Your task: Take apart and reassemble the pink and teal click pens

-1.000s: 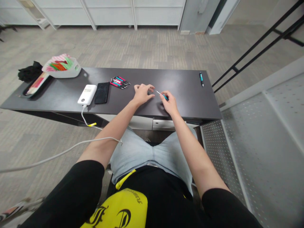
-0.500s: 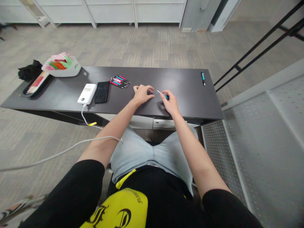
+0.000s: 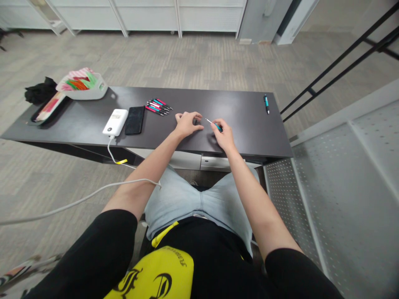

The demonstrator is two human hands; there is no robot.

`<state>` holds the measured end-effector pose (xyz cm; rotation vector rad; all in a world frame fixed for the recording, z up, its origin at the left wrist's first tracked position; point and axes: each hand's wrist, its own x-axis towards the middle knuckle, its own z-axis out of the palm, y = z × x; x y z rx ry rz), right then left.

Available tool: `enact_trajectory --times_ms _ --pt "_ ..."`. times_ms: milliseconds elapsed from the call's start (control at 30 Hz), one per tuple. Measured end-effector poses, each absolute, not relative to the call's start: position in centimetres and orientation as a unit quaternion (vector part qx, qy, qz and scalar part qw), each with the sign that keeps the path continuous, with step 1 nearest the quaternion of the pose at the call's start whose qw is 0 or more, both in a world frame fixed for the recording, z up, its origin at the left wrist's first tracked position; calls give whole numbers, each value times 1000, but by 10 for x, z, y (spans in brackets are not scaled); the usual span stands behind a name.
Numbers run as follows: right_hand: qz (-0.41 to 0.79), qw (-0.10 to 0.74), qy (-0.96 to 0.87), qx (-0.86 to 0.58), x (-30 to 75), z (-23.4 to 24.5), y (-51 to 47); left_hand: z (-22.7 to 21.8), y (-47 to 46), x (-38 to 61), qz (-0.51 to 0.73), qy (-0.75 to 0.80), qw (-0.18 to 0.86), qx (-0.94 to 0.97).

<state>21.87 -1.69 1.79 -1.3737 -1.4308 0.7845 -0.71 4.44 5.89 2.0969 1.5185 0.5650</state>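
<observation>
My right hand (image 3: 223,132) pinches a teal pen barrel (image 3: 219,128), its lower part hidden by the fingers. A thin white refill (image 3: 208,120) sticks out of the barrel and points left, toward my other hand. Just across from it, my left hand (image 3: 187,123) rests low over the desk with curved fingers, thumb and forefinger apart. A dark patch shows under its palm; whether that is shadow or a small part, I cannot tell. To the left of that hand lies a group of red and teal pens (image 3: 158,106) side by side.
On the dark desk (image 3: 246,141) are a black phone (image 3: 134,120), a white power bank (image 3: 115,122) with a cable, a white basket (image 3: 90,94) of colourful packets and a black tray (image 3: 46,118). A single teal pen (image 3: 266,104) lies at the far right.
Both hands keep nearly the same pose, with the refill still out of the barrel. The view has shifted very slightly.
</observation>
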Motion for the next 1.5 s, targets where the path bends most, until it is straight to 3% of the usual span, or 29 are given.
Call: enact_trajectory --times_ms 433,700,867,1167,1500 --pt "323 474 -618 -538 219 14 -16 76 32 -1 296 474 272 783" --pt "305 518 -549 -581 221 9 -9 64 35 -20 484 491 199 696" --pt "311 532 -544 -570 220 6 -8 50 2 -17 392 505 118 760" --pt "314 506 -543 -592 220 13 -13 50 -17 3 209 447 194 848" --pt "315 505 -545 -590 220 15 -12 48 -15 2 197 440 233 845"
